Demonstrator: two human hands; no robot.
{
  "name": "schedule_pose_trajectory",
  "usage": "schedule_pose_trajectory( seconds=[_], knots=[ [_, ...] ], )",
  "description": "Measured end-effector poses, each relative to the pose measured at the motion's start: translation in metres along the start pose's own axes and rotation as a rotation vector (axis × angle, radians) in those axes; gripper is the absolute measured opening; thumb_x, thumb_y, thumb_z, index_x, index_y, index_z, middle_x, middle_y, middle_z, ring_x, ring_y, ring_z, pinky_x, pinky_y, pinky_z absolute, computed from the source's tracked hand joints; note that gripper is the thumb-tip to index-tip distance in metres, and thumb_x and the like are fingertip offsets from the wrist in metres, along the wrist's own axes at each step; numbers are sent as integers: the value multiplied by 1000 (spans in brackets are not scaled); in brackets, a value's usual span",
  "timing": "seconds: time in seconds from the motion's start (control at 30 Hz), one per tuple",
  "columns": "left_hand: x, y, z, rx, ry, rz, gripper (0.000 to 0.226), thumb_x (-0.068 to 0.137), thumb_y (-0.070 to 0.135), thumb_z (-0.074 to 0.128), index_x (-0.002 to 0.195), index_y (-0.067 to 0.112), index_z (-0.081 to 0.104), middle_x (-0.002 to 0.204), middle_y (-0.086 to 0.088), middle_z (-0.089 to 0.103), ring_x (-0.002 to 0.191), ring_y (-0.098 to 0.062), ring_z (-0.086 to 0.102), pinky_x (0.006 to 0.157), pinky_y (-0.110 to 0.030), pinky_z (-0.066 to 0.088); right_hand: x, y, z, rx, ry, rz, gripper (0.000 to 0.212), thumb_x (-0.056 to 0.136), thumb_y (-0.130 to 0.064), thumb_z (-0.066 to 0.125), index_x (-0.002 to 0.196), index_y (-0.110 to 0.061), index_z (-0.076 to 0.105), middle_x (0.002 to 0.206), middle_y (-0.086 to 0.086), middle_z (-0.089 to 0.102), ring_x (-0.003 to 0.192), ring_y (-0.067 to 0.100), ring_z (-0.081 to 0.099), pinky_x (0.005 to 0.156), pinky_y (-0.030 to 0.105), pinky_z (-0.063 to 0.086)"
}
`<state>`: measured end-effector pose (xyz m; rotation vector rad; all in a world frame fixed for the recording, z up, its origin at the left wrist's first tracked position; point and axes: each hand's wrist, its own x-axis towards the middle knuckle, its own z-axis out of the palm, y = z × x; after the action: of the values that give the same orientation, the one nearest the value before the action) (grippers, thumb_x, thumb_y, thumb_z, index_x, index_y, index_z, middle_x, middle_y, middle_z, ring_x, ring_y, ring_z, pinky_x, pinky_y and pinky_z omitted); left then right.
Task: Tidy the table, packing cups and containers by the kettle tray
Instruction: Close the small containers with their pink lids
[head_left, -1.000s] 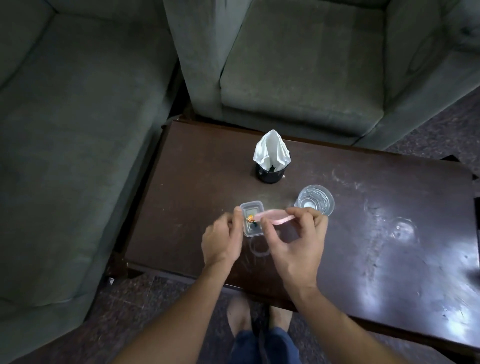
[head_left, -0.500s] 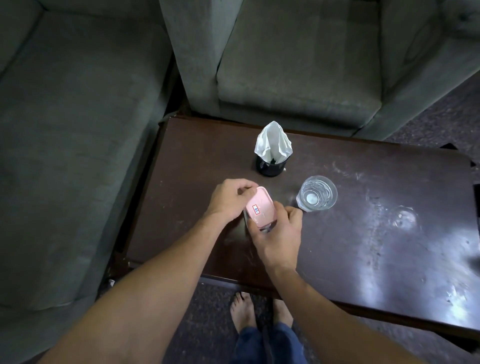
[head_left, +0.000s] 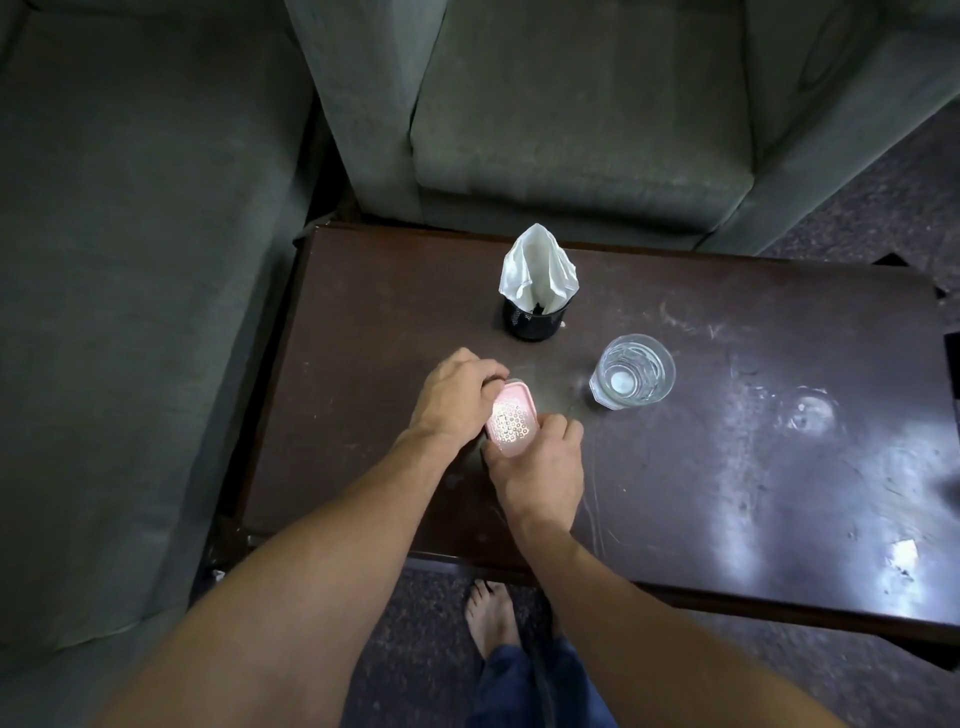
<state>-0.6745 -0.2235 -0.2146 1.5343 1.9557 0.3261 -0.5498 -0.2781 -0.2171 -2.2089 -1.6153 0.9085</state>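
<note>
A small clear container with a pink lid (head_left: 513, 425) sits on the dark wooden table (head_left: 727, 467), near its front left part. My left hand (head_left: 457, 400) grips the container's far left side, fingers curled over the lid's edge. My right hand (head_left: 540, 467) holds its near end, thumb and fingers pressed on the lid. The container's clear body is mostly hidden by both hands. A clear drinking glass (head_left: 632, 372) stands upright to the right of the container, apart from my hands.
A black mesh cup with a white napkin (head_left: 537, 291) stands behind the container. A small scrap of paper (head_left: 903, 552) lies at the table's front right. Green sofas (head_left: 571, 104) border the table at the back and left. My bare feet (head_left: 491, 613) are under the front edge.
The pink lid, held above the open container by my right hand a second ago, now lies on top of it. Both hands have closed in on the lidded container.
</note>
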Motion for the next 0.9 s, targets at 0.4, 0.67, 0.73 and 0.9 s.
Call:
schedule_pose_trajectory(
  seconds=[0.4, 0.67, 0.73, 0.9],
  knots=[
    [7, 4, -8, -24, -90, -136, 14, 91, 23, 68, 99, 25, 80, 99, 7, 78, 96, -18, 70, 88, -28, 53, 2, -3, -1, -87, -49, 5, 57, 76, -43, 85, 111, -13, 53, 115, 3, 45, 99, 28, 60, 76, 38, 50],
    [19, -4, -3, -189, -165, -303, 6, 87, 25, 75, 88, 23, 81, 87, 3, 79, 83, -21, 76, 86, -37, 61, 4, -4, 4, -138, -50, 2, 57, 73, -41, 87, 108, -11, 54, 112, 6, 45, 97, 32, 62, 74, 42, 52],
    [21, -8, -1, -240, -179, -333, 5, 87, 25, 77, 83, 24, 80, 79, 4, 77, 73, -20, 77, 81, -37, 63, 7, -4, 6, -140, -51, 11, 57, 72, -41, 88, 107, -11, 54, 112, 5, 45, 95, 32, 62, 73, 42, 52],
    [26, -3, -3, -166, -227, -298, 7, 89, 27, 73, 87, 25, 80, 79, 1, 77, 70, -21, 76, 79, -36, 63, 12, -5, 9, -122, -64, 28, 60, 70, -40, 90, 109, -12, 54, 116, 4, 46, 97, 31, 62, 78, 43, 53]
  ],
)
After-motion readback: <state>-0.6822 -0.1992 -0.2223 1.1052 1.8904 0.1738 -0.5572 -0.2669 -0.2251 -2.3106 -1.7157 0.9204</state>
